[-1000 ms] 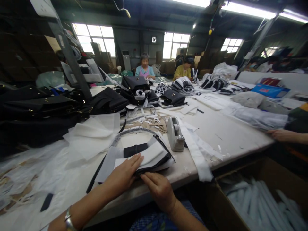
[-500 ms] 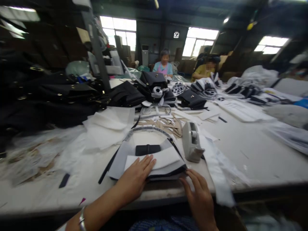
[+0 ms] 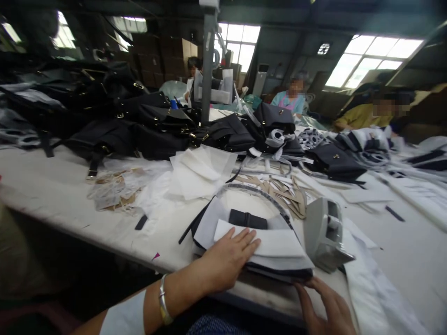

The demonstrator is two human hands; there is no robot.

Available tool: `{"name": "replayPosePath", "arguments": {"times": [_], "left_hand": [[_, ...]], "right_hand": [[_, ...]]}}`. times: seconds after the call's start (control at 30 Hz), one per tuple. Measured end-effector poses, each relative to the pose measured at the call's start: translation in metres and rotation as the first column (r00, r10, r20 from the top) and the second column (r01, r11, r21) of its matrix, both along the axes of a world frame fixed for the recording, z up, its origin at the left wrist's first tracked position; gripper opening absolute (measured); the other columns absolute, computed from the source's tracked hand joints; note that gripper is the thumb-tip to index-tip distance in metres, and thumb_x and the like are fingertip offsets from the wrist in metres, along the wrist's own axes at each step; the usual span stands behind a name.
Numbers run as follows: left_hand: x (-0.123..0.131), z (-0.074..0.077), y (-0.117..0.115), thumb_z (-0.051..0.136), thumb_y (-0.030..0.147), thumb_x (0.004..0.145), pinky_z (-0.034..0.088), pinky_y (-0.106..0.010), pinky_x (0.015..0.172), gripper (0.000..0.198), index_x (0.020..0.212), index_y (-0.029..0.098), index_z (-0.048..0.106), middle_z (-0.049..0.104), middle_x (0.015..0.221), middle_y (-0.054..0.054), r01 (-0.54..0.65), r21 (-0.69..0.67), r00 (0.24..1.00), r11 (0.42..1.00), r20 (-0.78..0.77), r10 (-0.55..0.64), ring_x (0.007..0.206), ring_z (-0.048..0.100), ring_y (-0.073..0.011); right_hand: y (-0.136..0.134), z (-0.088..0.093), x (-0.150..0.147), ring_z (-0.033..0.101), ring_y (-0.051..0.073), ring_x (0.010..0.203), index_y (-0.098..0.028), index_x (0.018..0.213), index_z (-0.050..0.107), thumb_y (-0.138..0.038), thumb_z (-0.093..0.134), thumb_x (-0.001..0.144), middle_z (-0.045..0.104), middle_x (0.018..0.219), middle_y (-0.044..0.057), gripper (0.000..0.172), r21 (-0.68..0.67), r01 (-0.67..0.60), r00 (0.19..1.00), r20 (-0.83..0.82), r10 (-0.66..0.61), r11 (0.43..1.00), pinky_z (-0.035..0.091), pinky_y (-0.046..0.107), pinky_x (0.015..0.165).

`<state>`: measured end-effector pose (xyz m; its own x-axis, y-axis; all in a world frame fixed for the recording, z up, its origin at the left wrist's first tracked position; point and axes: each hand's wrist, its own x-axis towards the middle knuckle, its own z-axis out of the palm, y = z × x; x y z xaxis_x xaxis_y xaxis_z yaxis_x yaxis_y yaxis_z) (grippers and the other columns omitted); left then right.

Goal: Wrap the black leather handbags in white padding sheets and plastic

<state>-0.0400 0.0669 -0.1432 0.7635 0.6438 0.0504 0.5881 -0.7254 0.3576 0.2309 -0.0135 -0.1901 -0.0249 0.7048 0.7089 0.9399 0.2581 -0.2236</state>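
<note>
Crosswise, the paper-covered bag lies under the flat left hand, right hand at its near right corner, grip unclear

Bright windows, dark wall, grey post, stacked brown boxes

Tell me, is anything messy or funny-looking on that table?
Yes, it's a bit messy: brown strips lie in a jumbled heap beyond the bag, and crumpled plastic is off to its left. A tiny pink scrap lies alone near the edge of the table, its colour standing out. Nothing looks clearly broken.
</note>
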Motion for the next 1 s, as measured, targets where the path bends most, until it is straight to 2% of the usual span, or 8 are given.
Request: {"name": "replayPosePath", "arguments": {"times": [0.3, 0.43, 0.5, 0.6, 0.67, 0.77, 0.87, 1.0], "left_hand": [[0.002, -0.001, 0.004, 0.041, -0.002, 0.073, 0.02, -0.05, 0.119, 0.085, 0.153, 0.015, 0.016, 0.014, 0.162, -0.012, 0.01, 0.026, 0.986, 1.0, -0.166, -0.006, 0.149, 0.012, -0.0242], [0.002, -0.007, 0.004, 0.033, -0.01, 0.071, 0.025, -0.05, 0.118, 0.088, 0.153, 0.018, 0.018, 0.017, 0.161, -0.011, 0.028, 0.095, 0.977, 0.995, -0.213, -0.007, 0.148, 0.015, -0.0229], [0.002, -0.012, 0.004, 0.032, -0.012, 0.071, 0.027, -0.05, 0.117, 0.089, 0.153, 0.021, 0.018, 0.018, 0.161, -0.011, 0.031, 0.146, 0.977, 0.989, -0.212, 0.0, 0.147, 0.016, -0.0229], [0.0, -0.02, 0.004, 0.032, -0.012, 0.075, 0.031, -0.049, 0.116, 0.087, 0.153, 0.025, 0.017, 0.02, 0.16, -0.01, 0.034, 0.225, 0.983, 0.974, -0.186, 0.009, 0.147, 0.018, -0.0228], [-0.001, -0.025, 0.003, 0.033, -0.011, 0.076, 0.032, -0.049, 0.115, 0.086, 0.153, 0.025, 0.017, 0.02, 0.16, -0.011, 0.032, 0.269, 0.985, 0.963, -0.172, 0.016, 0.147, 0.018, -0.0233], [-0.001, -0.031, 0.003, 0.031, -0.013, 0.073, 0.034, -0.049, 0.115, 0.089, 0.153, 0.025, 0.018, 0.02, 0.16, -0.011, 0.024, 0.311, 0.984, 0.95, -0.176, 0.032, 0.146, 0.019, -0.0236], [0.0, -0.035, 0.004, 0.031, -0.014, 0.07, 0.035, -0.048, 0.114, 0.091, 0.153, 0.024, 0.019, 0.021, 0.159, -0.01, 0.03, 0.33, 0.982, 0.944, -0.186, 0.033, 0.146, 0.02, -0.0229], [-0.002, -0.04, 0.009, 0.033, -0.012, 0.07, 0.037, -0.047, 0.113, 0.094, 0.153, 0.026, 0.015, 0.022, 0.159, -0.009, 0.049, 0.339, 0.986, 0.939, -0.166, 0.009, 0.146, 0.022, -0.0222]], "right_hand": [[-0.011, 0.006, -0.006, 0.068, 0.02, 0.09, -0.019, 0.101, 0.066, -0.03, 0.059, 0.095, 0.071, 0.101, 0.007, 0.015, -0.023, 0.005, 1.0, -0.009, -0.005, 1.0, 0.052, 0.031, 0.085], [-0.018, 0.028, -0.002, 0.065, 0.021, 0.108, -0.019, 0.118, 0.063, -0.022, 0.059, 0.094, 0.069, 0.116, 0.008, 0.024, 0.003, 0.038, 0.999, -0.008, -0.038, 0.999, 0.049, 0.036, 0.099], [-0.013, 0.045, -0.009, 0.057, 0.025, 0.123, -0.019, 0.126, 0.06, -0.021, 0.063, 0.092, 0.065, 0.127, 0.01, 0.035, 0.02, -0.047, 0.994, 0.101, 0.045, 0.999, 0.042, 0.044, 0.109], [0.008, 0.059, -0.022, 0.04, 0.029, 0.138, -0.02, 0.138, 0.051, -0.027, 0.066, 0.09, 0.053, 0.143, 0.009, 0.05, -0.12, -0.251, 0.902, 0.33, 0.277, 0.961, 0.029, 0.052, 0.117], [0.023, 0.054, -0.027, 0.034, 0.028, 0.142, -0.016, 0.143, 0.045, -0.027, 0.063, 0.091, 0.048, 0.147, 0.009, 0.056, -0.223, -0.311, 0.825, 0.418, 0.379, 0.924, 0.025, 0.051, 0.119], [0.036, 0.032, -0.025, 0.034, 0.026, 0.142, -0.009, 0.146, 0.039, -0.015, 0.054, 0.093, 0.046, 0.149, 0.011, 0.055, -0.295, -0.307, 0.784, 0.46, 0.416, 0.905, 0.03, 0.047, 0.118], [0.037, 0.014, -0.018, 0.038, 0.025, 0.14, -0.009, 0.146, 0.039, -0.006, 0.043, 0.093, 0.046, 0.148, 0.013, 0.053, -0.3, -0.293, 0.774, 0.482, 0.41, 0.908, 0.039, 0.047, 0.114], [0.037, 0.008, -0.017, 0.044, 0.029, 0.135, -0.007, 0.141, 0.046, -0.005, 0.039, 0.093, 0.051, 0.144, 0.015, 0.048, -0.272, -0.298, 0.752, 0.523, 0.401, 0.915, 0.043, 0.048, 0.109]]}}
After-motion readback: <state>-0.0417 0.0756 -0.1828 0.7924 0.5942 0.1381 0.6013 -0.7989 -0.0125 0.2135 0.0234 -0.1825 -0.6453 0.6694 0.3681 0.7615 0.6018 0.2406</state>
